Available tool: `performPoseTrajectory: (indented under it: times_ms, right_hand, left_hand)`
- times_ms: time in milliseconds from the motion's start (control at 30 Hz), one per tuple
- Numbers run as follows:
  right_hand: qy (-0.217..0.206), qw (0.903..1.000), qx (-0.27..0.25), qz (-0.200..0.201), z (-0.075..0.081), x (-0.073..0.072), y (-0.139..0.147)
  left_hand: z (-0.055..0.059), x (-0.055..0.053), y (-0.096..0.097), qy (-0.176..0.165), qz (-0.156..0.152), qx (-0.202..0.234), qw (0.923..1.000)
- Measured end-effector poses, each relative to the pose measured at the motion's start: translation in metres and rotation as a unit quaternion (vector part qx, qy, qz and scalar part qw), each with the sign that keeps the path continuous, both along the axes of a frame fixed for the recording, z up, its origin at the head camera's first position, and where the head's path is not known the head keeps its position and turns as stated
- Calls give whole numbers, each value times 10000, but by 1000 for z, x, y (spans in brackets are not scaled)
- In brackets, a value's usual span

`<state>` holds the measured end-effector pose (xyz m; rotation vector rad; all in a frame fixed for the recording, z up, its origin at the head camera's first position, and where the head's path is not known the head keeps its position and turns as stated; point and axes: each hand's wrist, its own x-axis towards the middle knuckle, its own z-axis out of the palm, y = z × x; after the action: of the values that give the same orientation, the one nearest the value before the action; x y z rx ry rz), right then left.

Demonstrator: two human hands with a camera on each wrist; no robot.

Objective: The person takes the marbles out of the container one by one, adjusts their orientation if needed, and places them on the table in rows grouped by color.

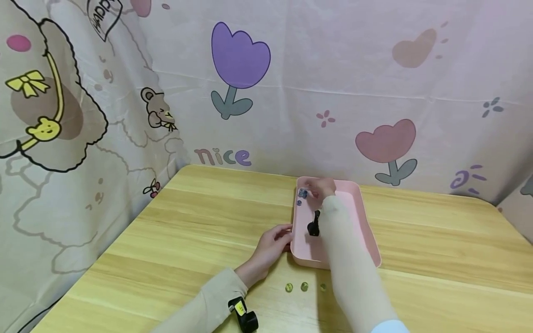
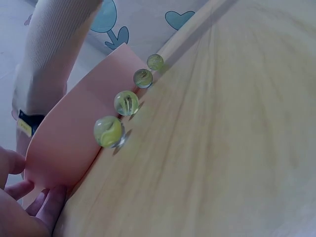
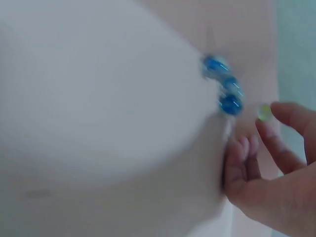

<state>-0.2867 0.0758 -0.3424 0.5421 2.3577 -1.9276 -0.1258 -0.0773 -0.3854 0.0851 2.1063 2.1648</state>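
- Right hand point(image 1: 322, 188) is reaching into the far end of the tray point(image 1: 307, 244), with a yellow-green marble point(image 3: 264, 112) pinched between thumb and finger, close to the blue marbles point(image 3: 230, 104). Wrist cam's blurry, so I can't tell how high it sits off the tray floor.
- Left hand point(image 1: 266, 252) isn't clamped on anything as far as I can see, just loose fingers touching the tray's outer wall.
- Four more yellow-green marbles point(image 2: 127, 103) sit in a line on the table point(image 1: 175, 231) beside the tray. Head cam only gives me three, so I'm guessing the right sleeve point(image 1: 350, 259) blocks the other.
- Handling-wise: looks like glass, so I'd expect light, hard, zero give and pretty slick. Squeeze off-centre and it'll probably shoot out.
- I'd hold it at the widest part, pads dead opposite each other, gentle pressure. The pinch looks about right imo.
- Probably tough enough for small knocks; rolling worries me more than breaking.
- Tray looks like thin, slightly bendy plastic, so I'd brace it low on the wall.
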Motion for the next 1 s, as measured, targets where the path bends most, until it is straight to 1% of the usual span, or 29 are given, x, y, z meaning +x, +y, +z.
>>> performPoseTrajectory:
  times_ms: [67, 100, 133, 233, 300, 367, 467, 533, 600, 833, 1000]
  right_hand:
    - [-40, 9993, -296, 221, 0, -1, 5]
    - [-33, 9980, -529, 341, -1, -2, 8]
    - [-36, 9966, -644, 505, -1, -3, 11]
    - [46, 9899, -928, 1072, -3, -6, 19]
    - [69, 9854, -994, 1377, -2, -6, 23]
    - [112, 9835, -837, 1600, -1, -8, 25]
    - [293, 9828, -210, 1810, 6, -8, 25]
    - [464, 9804, 201, 1903, 11, -9, 25]
    - [640, 9762, 471, 2016, 17, -9, 25]
    - [1011, 9610, 1005, 2368, 31, -6, 28]
    - [1216, 9522, 1353, 2454, 35, -2, 33]
  left_hand:
    - [-1, 0, -1, 20, 6, -24, 10000]
    - [-2, 0, -1, 23, 9, -43, 10000]
    - [-2, 0, -2, 25, 10, -51, 10000]
    - [-3, 0, -2, 13, 7, -48, 10000]
    - [-3, 1, -2, 3, -5, -22, 10000]
    - [-3, 1, -1, -10, -13, 13, 10000]
    - [-1, 1, 0, 7, -27, 33, 10000]
    - [-1, 0, 1, 28, -28, 34, 10000]
    - [-1, -2, 1, 48, -21, 21, 10000]
    - [-2, -5, 1, 49, -35, -3, 10000]
    - [-1, -3, 0, 44, -57, -38, 10000]
